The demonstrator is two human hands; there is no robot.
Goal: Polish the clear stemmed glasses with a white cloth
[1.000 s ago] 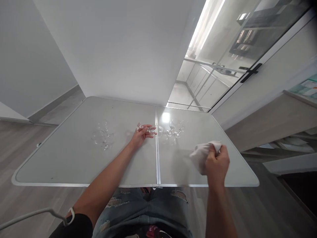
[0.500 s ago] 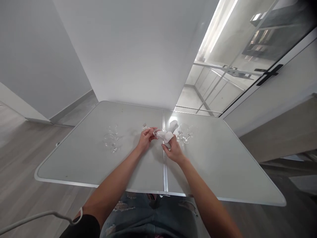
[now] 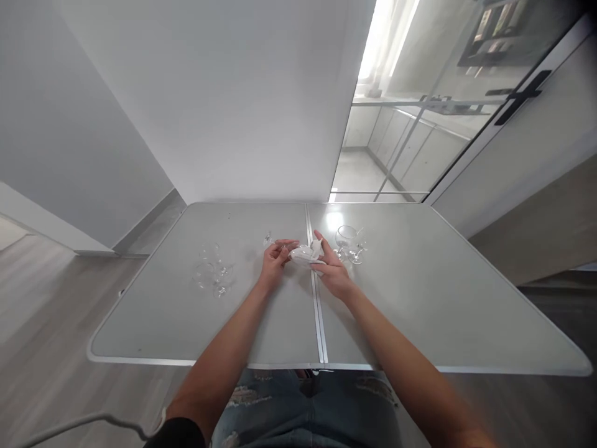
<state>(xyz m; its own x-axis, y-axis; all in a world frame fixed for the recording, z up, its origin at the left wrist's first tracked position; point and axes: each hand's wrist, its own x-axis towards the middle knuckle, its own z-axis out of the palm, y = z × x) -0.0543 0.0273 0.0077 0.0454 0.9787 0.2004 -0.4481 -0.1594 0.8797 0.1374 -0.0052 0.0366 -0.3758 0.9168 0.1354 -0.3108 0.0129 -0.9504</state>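
Over a pale table, the left hand and right hand hold a stemmed glass with a white cloth.
The table's metal seam runs front to back, just under the hands; one group of clear glasses stands just beyond the right hand, and another group sits well to the left, its outlines too faint to count. The held glass lies sideways between the hands, long axis left to right, foot leftward and mouth toward the right hand. The left fingers close around its stem, hiding most of it; the right fingers grip the cloth at the mouth. White shows through the bowl, but whether the cloth is inside or around it is hard to tell.
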